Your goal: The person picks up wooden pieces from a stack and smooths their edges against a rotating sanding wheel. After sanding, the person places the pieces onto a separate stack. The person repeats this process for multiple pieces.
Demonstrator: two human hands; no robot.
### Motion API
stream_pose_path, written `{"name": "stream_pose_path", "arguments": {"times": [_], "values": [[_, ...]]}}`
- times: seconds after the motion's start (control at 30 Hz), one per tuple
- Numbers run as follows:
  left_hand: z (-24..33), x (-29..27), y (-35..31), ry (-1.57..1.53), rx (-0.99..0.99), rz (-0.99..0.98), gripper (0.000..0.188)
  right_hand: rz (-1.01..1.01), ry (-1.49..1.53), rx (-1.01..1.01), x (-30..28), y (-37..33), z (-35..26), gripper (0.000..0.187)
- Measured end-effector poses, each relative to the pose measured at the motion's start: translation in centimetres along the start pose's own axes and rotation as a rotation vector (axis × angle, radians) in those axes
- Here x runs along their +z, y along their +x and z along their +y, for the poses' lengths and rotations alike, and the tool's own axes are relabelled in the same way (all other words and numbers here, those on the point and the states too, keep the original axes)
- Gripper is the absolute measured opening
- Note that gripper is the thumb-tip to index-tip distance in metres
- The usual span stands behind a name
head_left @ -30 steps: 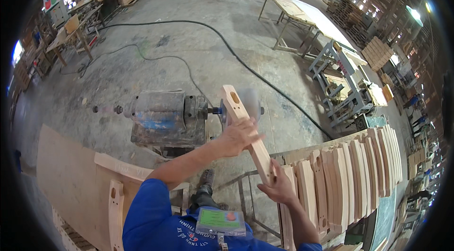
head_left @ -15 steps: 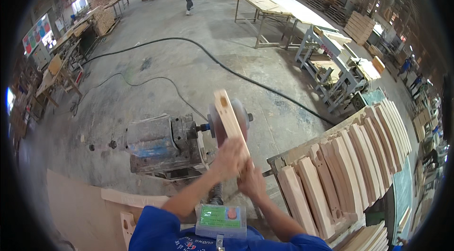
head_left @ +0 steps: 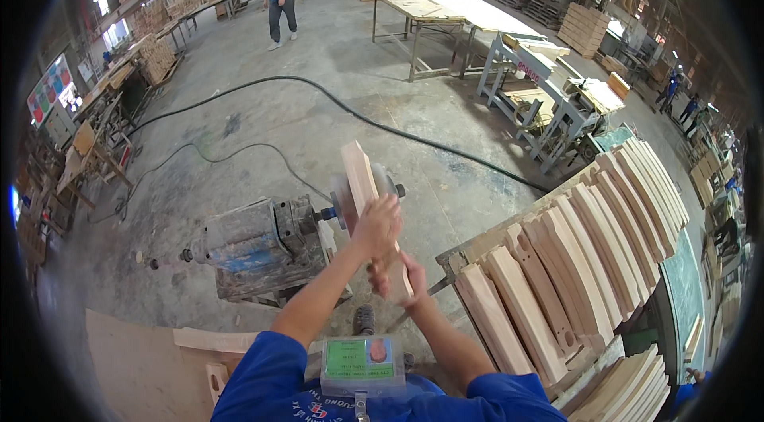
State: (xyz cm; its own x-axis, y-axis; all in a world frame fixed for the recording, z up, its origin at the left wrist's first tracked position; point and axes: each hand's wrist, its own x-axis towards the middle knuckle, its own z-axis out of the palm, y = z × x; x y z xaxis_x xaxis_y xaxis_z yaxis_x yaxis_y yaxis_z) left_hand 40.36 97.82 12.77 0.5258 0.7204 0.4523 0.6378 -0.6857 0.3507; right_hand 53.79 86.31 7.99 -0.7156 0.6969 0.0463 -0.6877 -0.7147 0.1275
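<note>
**Two-handed hold over the wheel**

The wooden bar (head_left: 360,174) lies at a slant in front of the person, its far end pointing toward eleven o'clock, its near end toward five. It crosses over the blurred wheel (head_left: 385,183), which sits at twelve o'clock from the body; whether the two touch cannot be told. The motor (head_left: 248,245) stands at eleven o'clock.

The left hand (head_left: 377,223) is partly closed, its fingers bent over the bar's middle, close to the wheel. The right hand (head_left: 418,285) is curled round the near end, thumb at three o'clock, fingers at nine, somewhat blurred.

The wheel looks to be spinning, so good handling probably means light, even pressure, a steady angle and no lingering on one spot. The left fingers are best kept high and clear of the rim, the right hand firm against a kick. Similar bars (head_left: 569,263) stand at two o'clock.
</note>
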Motion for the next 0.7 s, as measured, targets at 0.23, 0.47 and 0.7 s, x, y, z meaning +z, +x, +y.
{"name": "stream_pose_path", "arguments": {"times": [0.23,0.47,0.7], "values": [[12.2,0.6,-12.4,-0.22,0.071,-0.03,0.049,0.495,-0.835,-0.086,-0.4,-16.6,7.5,0.081],[-1.0,-1.1,-1.8,0.256,-0.129,0.054,0.064,0.981,-2.524,-0.396,7.3,2.3,0.7,0.086],[7.9,3.3,-13.3,0.027,-0.088,-0.03,0.067,1.173,-2.451,-0.037,2.8,-9.9,8.2,0.09]]}}
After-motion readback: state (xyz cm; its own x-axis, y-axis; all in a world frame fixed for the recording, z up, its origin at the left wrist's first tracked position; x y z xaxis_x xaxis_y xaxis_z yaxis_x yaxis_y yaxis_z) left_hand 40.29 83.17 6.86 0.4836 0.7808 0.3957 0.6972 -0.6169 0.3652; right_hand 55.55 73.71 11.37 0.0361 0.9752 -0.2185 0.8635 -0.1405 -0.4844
